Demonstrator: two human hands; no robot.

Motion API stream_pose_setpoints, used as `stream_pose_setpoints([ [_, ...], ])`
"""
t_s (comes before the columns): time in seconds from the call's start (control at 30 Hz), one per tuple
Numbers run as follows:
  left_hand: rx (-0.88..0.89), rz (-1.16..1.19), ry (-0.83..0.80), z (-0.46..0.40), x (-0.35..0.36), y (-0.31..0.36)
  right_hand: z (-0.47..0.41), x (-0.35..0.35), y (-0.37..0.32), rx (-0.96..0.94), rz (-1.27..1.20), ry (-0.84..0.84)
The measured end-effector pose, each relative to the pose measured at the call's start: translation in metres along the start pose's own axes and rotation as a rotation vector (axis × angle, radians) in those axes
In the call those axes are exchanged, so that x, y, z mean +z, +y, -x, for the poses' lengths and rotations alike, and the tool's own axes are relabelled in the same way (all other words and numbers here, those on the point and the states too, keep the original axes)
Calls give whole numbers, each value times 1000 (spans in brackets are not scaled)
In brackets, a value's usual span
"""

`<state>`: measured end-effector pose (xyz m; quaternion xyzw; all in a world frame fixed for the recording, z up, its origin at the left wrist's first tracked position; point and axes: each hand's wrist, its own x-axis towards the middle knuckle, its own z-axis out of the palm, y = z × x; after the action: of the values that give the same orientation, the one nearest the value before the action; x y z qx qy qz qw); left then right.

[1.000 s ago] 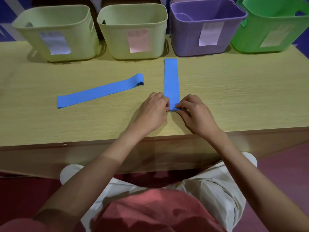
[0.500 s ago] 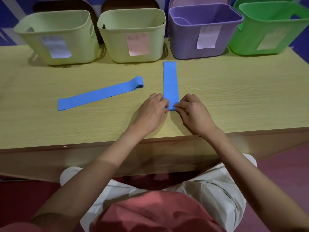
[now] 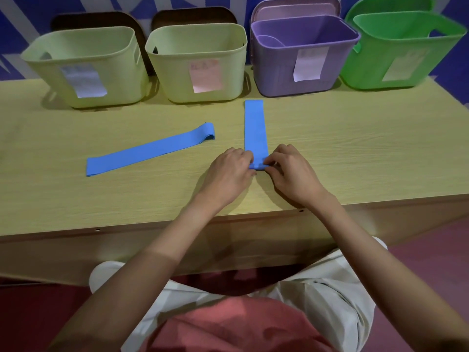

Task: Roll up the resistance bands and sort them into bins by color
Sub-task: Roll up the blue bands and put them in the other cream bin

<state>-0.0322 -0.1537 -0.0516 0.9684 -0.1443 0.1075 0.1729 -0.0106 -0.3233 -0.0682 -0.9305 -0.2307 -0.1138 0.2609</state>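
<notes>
**benchwatcher:** Near the front edge of the table (image 3: 355,153), both hands are on the same blue band (image 3: 254,128). It lies flat, running straight away from the person toward the bins, far end just short of the purple bin (image 3: 279,77). The left hand (image 3: 228,174) has its fingers curled over the near end from the left side, the right hand (image 3: 291,174) pinches that same end from the right. The near end looks folded over into a small first turn, though the fingers hide most of it.

**looped_out:** What about the other band?

**benchwatcher:** A second blue band (image 3: 149,151) lies flat to the left, well apart from the hands, angled so its right end sits farther from the person. That end shows the loop's fold a bit raised. Nobody's touching it.

**looped_out:** And the bins?

**benchwatcher:** Four in a row along the far side: pale green bin on the far left (image 3: 119,80), another pale green bin (image 3: 175,72) beside it, then the purple one, then a bright green bin (image 3: 368,72) on the right. Each has a paper label on the front, too blurred to read. Can't tell what's inside any of them. Only the head view here, so that's everything.
</notes>
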Motion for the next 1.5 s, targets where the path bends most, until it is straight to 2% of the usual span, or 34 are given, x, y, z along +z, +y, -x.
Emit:
stream_pose_setpoints([
  [0.13, -6, -11, -2, -5, 4, -3, -7, -2, 1, 8, -4, -31],
  [0.43, -52, 23, 95, -11, 9, -7, 3, 4, 2, -15, 20, 49],
  [0.83, -14, 43, 46, -12, 11, -12, -11, 4, 9, -75, 74, 26],
  [1.0, -48, 61, 86, -16, 15, -16, -13, 5, 10, -105, 150, 8],
  [1.3, -60, 78, 96, -19, 16, -15, -15, 4, 10, -80, 100, -5],
  [1.5, -59, 108, 100, -4, 13, -12, -7, 7, 9, -25, -42, -4],
])
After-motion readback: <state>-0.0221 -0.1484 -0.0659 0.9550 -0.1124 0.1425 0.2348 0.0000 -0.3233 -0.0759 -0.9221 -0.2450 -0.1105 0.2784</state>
